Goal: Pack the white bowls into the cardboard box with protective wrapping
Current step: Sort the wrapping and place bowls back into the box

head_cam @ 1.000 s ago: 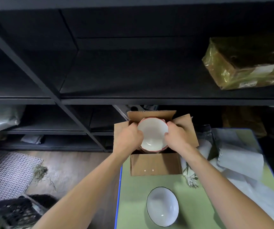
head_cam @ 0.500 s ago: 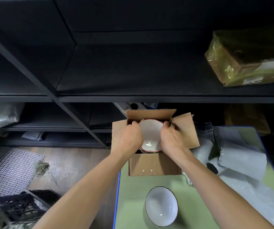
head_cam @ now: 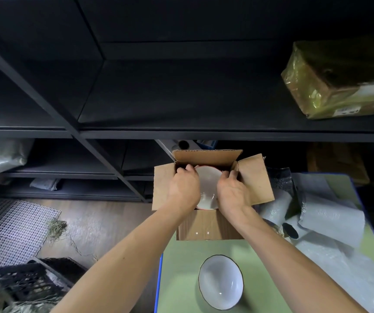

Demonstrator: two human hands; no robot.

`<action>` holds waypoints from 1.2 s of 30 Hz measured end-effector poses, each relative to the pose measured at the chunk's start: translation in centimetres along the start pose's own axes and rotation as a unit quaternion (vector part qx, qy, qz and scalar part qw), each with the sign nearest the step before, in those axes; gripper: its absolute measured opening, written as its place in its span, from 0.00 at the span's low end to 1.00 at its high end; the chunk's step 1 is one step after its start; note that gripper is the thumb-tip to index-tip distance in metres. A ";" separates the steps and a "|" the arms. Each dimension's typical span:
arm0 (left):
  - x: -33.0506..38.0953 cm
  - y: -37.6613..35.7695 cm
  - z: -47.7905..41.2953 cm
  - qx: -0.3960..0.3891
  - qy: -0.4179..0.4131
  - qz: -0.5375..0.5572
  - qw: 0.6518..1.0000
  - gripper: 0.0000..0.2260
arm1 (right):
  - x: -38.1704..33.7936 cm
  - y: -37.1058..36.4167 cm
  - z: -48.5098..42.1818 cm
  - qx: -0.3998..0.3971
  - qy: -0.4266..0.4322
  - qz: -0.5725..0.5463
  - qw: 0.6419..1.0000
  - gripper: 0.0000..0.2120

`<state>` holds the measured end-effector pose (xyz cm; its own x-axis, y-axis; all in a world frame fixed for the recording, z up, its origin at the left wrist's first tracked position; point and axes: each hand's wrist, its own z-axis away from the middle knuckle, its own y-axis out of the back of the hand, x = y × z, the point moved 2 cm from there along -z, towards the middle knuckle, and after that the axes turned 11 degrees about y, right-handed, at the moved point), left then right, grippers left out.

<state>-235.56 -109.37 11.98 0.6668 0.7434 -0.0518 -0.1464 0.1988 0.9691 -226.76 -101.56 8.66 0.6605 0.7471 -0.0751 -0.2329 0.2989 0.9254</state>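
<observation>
Head view: looking down along two bare forearms toward an open cardboard box [head_cam: 208, 227] at the far end of a green table [head_cam: 181, 267].
Left arm: reaching forward from the lower left, bending down at the wrist into the box mouth.
Left hand [head_cam: 182, 190]: gripping the left side of the red-rimmed bowl [head_cam: 207, 184], curling the fingers over its far rim, showing the back of the hand upward.
Right arm: reaching forward from the lower right, crossing above the near right corner of the box.
Right hand [head_cam: 233, 193]: gripping the right side of the same bowl, curling the fingers round the rim close to the right flap.
Red-rimmed bowl: sitting in the box mouth between both hands, opening upward and tilting a little toward the camera; not possible to tell whether resting on the bottom.
Box: standing with all flaps folded outward.
Dark-rimmed bowl [head_cam: 221, 282]: standing upright on the table, on the near side of the box, apart from both hands.
Wrapping sheets [head_cam: 330, 218]: lying crumpled on the right part of the table, just beside the box.
Black shelving [head_cam: 181, 98]: rising behind the box, carrying a film-wrapped parcel [head_cam: 339, 80] at the upper right.
</observation>
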 end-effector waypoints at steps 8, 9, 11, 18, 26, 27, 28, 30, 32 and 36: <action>-1.6 -1.3 -1.7 -0.047 -0.007 0.056 0.997 0.12 | 0.0 0.0 0.8 0.017 0.018 0.022 0.999 0.29; -1.8 -1.4 -1.9 -0.064 -0.001 0.072 0.995 0.11 | 0.0 0.0 1.0 0.024 0.020 0.024 0.999 0.28; -2.0 -1.2 -2.0 -0.076 -0.003 0.088 0.993 0.14 | -0.2 0.1 1.1 0.043 0.022 0.024 0.999 0.26; -1.6 -1.2 -1.2 -0.010 0.001 0.094 0.995 0.11 | 0.0 -1.0 1.0 0.079 0.030 -0.004 0.996 0.25; -2.0 -1.8 -1.3 -0.022 -0.024 0.089 0.995 0.15 | 0.4 0.3 1.3 0.053 0.045 0.012 0.997 0.31; -2.3 -2.0 -1.3 -0.012 -0.030 0.099 0.995 0.15 | 0.3 0.3 1.5 0.057 0.053 0.010 0.997 0.33; -2.7 -2.0 -1.2 0.009 -0.036 0.107 0.994 0.14 | 0.1 0.3 1.8 0.061 0.059 0.006 0.996 0.34; -3.7 -1.7 -0.5 0.062 -0.035 0.130 0.989 0.10 | -0.4 0.1 2.2 0.074 0.070 -0.004 0.995 0.30; -4.8 -1.4 0.5 0.100 -0.025 0.156 0.982 0.10 | -1.2 0.0 2.3 0.097 0.079 -0.012 0.992 0.25; -6.4 -2.5 2.1 0.116 -0.016 0.189 0.975 0.14 | -3.1 -0.7 1.5 0.057 0.053 -0.017 0.997 0.33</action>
<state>-237.94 -116.03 10.39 0.6198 0.7147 0.3241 -0.2201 -0.2381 0.9460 -227.58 -104.95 8.76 0.5866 0.7977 -0.1401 -0.1252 0.2603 0.9574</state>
